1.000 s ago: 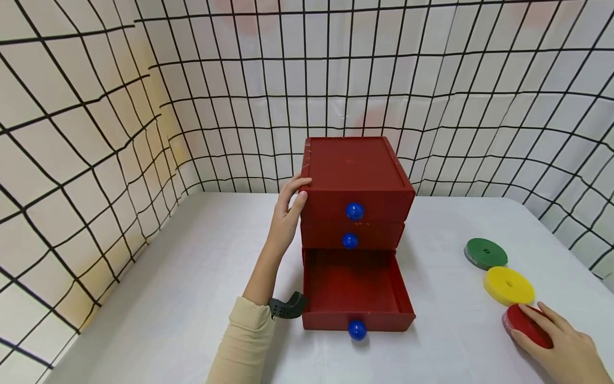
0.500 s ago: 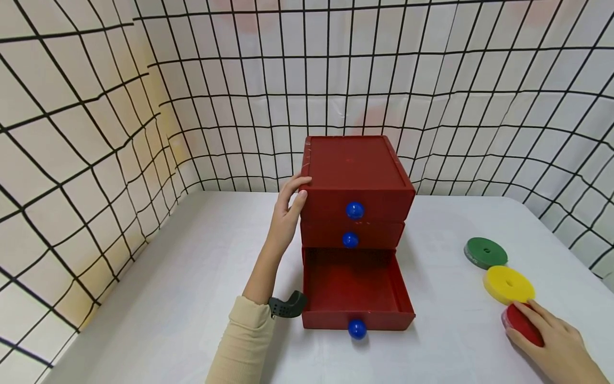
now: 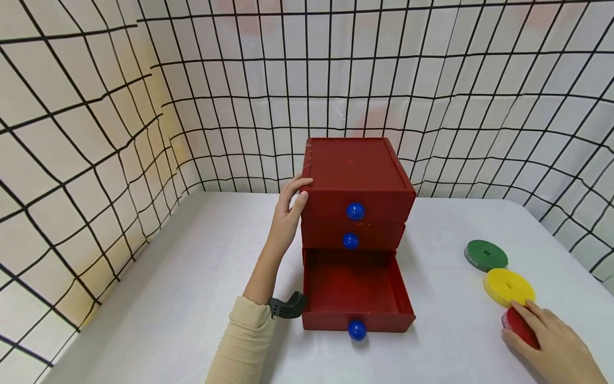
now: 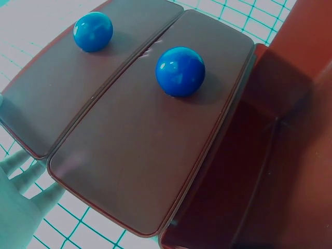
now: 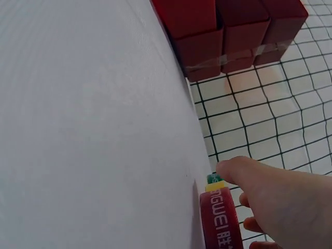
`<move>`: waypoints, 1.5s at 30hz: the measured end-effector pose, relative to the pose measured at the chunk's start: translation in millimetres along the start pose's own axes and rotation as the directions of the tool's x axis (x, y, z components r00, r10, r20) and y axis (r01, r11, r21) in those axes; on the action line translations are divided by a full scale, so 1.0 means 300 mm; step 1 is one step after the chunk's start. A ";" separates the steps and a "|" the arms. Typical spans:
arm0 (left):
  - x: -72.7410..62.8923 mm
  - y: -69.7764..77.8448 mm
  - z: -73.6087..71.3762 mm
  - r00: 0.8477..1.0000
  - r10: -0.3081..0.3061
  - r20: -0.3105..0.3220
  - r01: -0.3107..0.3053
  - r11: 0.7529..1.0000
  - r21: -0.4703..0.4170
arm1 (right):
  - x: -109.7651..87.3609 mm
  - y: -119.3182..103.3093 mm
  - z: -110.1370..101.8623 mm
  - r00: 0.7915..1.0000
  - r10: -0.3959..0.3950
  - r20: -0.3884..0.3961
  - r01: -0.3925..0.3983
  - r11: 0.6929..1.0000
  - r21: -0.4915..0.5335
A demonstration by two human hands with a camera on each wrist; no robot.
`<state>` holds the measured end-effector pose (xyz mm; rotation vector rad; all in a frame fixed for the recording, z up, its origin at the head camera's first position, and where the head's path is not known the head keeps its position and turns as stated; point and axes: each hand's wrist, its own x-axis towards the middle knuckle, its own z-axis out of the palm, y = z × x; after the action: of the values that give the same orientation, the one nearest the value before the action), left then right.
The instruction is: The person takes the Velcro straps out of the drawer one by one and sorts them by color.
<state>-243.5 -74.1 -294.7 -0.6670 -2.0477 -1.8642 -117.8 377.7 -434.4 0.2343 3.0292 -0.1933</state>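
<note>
A red cabinet (image 3: 355,165) stands mid-table with three stacked drawers and blue ball knobs. Its bottom drawer (image 3: 352,288) is pulled out, bare inside; the upper two are closed. My left hand (image 3: 284,226) rests against the cabinet's upper left side, fingers over the top edge; the left wrist view shows its fingers (image 4: 31,181) along the side. At right, my right hand (image 3: 556,341) bends over a red roll (image 3: 520,328) with a hole-less visible part and printed lettering on its side. Its thumb (image 5: 238,168) stands apart from the roll's side; finger contact on top is unclear.
Beyond the red roll lie a yellow ring-like roll (image 3: 509,288) and a green one (image 3: 486,255), close together in a line. White sheeting with a black grid (image 3: 288,80) encloses the white table (image 3: 201,298) at the back and sides.
My right hand has shifted slightly to the left over the red roll, covering more of it. The left hand, cabinet and other rolls stay in place.
</note>
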 end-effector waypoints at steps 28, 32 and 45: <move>0.000 -0.003 0.001 1.000 0.001 0.002 -0.001 1.000 0.005 | -0.052 -0.302 -0.089 0.803 -0.338 -0.490 0.454 0.880 0.137; 0.000 -0.005 0.002 1.000 0.002 0.001 -0.002 1.000 0.003 | -0.056 -0.350 -0.100 0.803 -0.364 -0.472 0.459 0.882 0.101; 0.022 -0.094 -0.006 0.999 0.048 -0.010 -0.048 0.999 0.010 | -0.074 -0.490 -0.104 0.694 -0.551 -0.465 0.578 0.810 -0.098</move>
<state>-263.8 -76.6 -315.2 -0.6964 -2.0155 -1.8260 -122.1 234.6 -383.8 -0.7977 3.4795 -0.3023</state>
